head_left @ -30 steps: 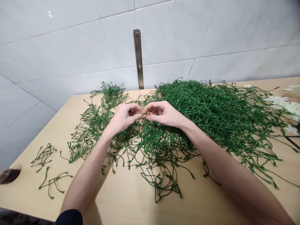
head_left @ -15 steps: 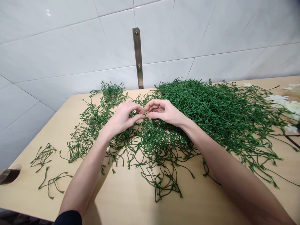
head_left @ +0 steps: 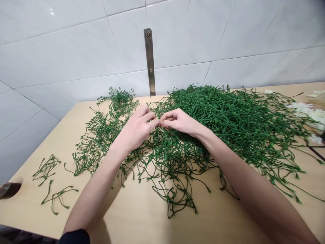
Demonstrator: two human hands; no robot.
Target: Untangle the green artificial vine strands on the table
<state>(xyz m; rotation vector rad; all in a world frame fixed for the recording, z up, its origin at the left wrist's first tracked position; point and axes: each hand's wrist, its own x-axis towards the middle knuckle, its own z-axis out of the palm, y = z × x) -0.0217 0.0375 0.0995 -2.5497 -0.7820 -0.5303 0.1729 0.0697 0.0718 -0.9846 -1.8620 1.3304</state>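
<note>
My left hand (head_left: 137, 128) and right hand (head_left: 180, 121) pinch narrowly over green stems (head_left: 215, 112); grip contents unclear, I'd press lightly.

Light is bright; glare spots the tiled wall (head_left: 76, 57); soft shadows cross the table (head_left: 215, 220).

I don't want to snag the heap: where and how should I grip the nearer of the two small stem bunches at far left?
Probably best to pinch the bunch near its middle, from above, with the left hand: it lies flat, apart from the heap, its thin stems bunching there while the ends splay outward.
</note>
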